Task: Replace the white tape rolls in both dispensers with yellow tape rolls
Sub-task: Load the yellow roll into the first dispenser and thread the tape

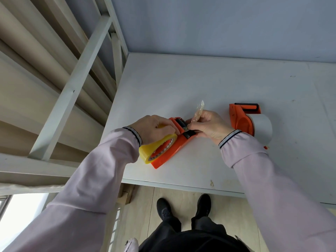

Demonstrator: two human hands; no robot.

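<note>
An orange tape dispenser (171,150) lies on the white table (209,84) near its left front edge, with a yellow tape roll (154,149) mounted on it. My left hand (154,127) presses on the top of that roll and the dispenser's head. My right hand (209,124) pinches a crumpled strip of clear yellowish tape (199,110) that stands up from the dispenser's black roller. To the right, a second orange dispenser (241,118) carries a white tape roll (261,127); my right wrist partly hides it.
A white metal frame with slats (76,84) runs along the table's left side. A grey wall (218,24) rises behind the table. Below the front edge are a wooden floor and my black shoes (183,206).
</note>
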